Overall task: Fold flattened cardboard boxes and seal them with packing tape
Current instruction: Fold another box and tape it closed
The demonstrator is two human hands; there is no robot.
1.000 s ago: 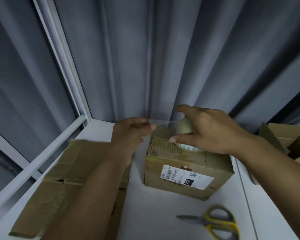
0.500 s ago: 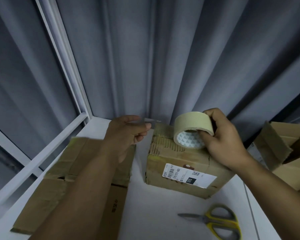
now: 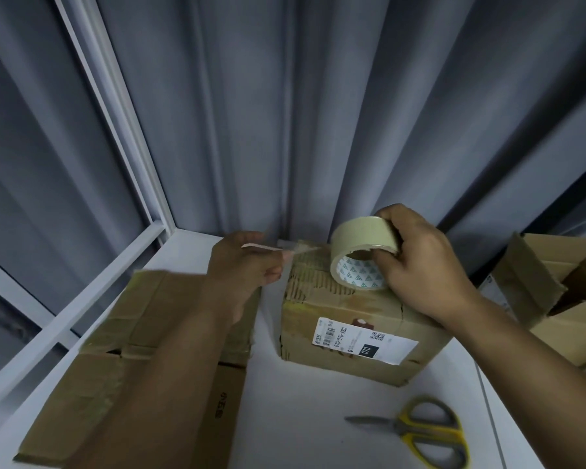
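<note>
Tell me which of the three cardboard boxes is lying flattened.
The leftmost box, lying flat. The middle box, bearing a white label, stands folded up; the right box stands with flaps open.

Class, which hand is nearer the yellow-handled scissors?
Right. The right hand grips the tape roll straight beyond the scissors; the left hand, pinching the tape strip, is farther left.

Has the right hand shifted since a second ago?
Yes. Against the box, the right hand slid rightward, uncovering the tape roll.
</note>
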